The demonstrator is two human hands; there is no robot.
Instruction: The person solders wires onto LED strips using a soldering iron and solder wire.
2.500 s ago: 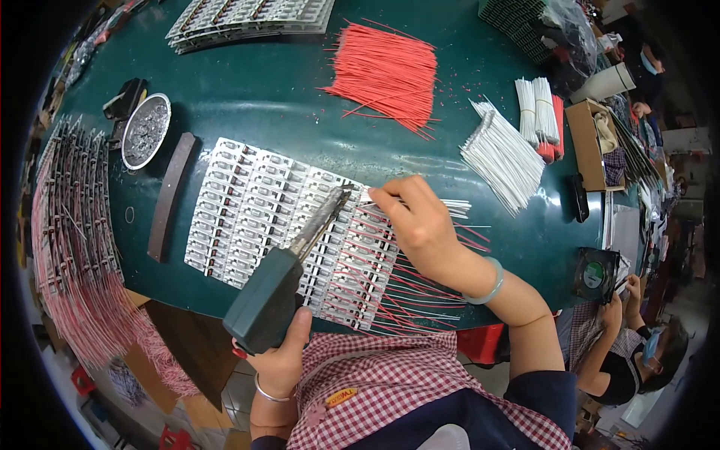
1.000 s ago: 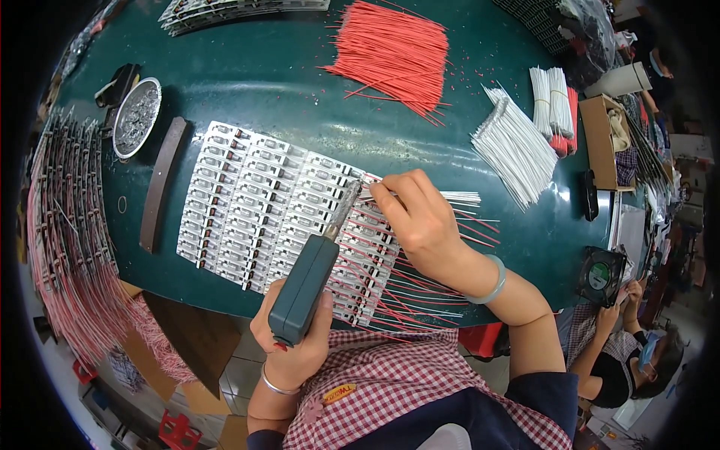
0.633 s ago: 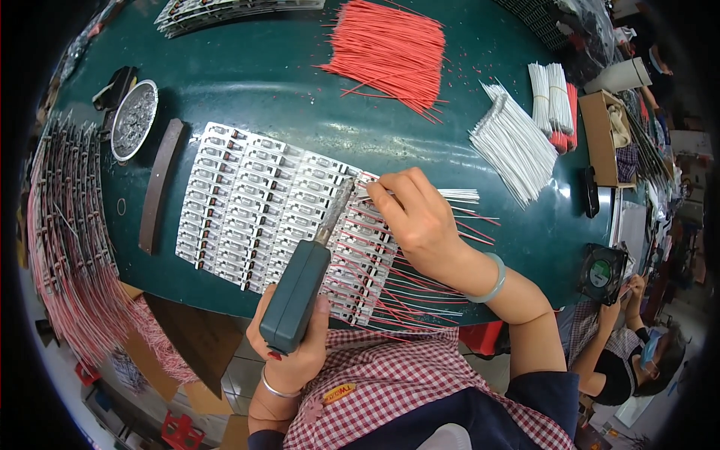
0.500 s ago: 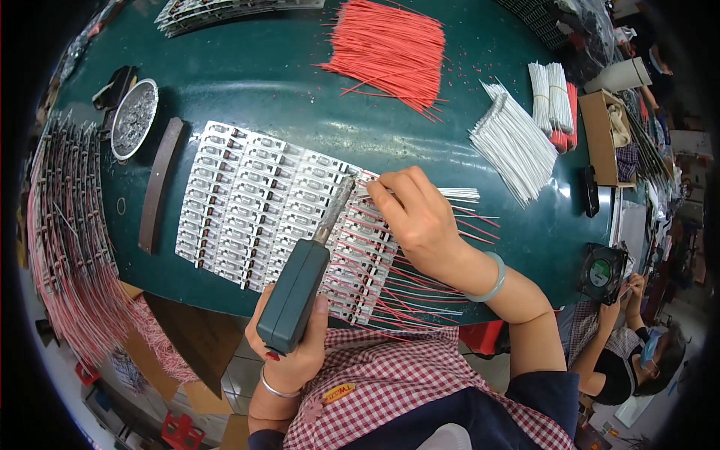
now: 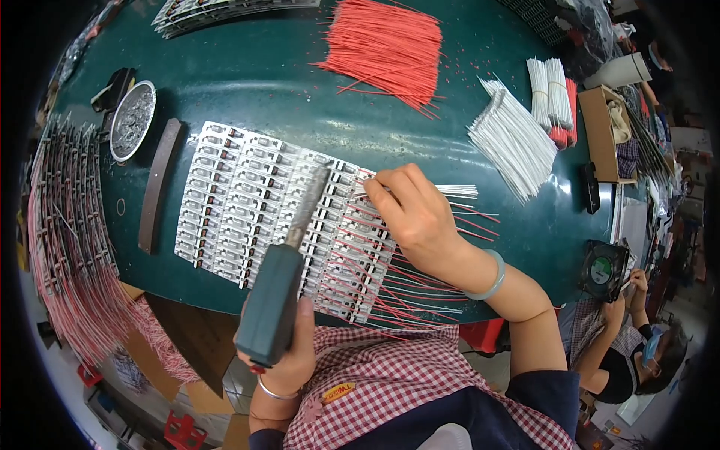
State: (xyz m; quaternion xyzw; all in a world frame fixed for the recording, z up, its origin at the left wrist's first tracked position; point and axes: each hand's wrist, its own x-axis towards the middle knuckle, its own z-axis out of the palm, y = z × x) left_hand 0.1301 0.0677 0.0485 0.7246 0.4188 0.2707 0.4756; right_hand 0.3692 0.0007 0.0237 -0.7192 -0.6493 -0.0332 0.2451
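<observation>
My left hand (image 5: 296,356) is wrapped around the dark green handle of a soldering iron (image 5: 271,304). Its grey metal barrel slants up over a white panel of small circuit boards (image 5: 247,202), and the tip is apart from my other fingers. At the panel's right-hand column, my right hand (image 5: 417,217) is closed in a pinch over the board edge. White wires (image 5: 459,191) stick out beyond that hand, so it seems to grip them; the fingertips partly hide the ends. Red and white wires (image 5: 405,289) trail rightward from the same column, below my right hand.
Loose red wires (image 5: 382,52) and white wires (image 5: 514,142) lie on the green table (image 5: 247,90). At left are a metal bowl (image 5: 133,121), a brown bar (image 5: 160,187) and wired boards (image 5: 71,240). A cardboard box (image 5: 600,135) and a co-worker (image 5: 622,352) are at right.
My left hand has drawn the soldering iron left and slightly down, so its tip has come away from my right fingertips. My right hand stays almost in place.
</observation>
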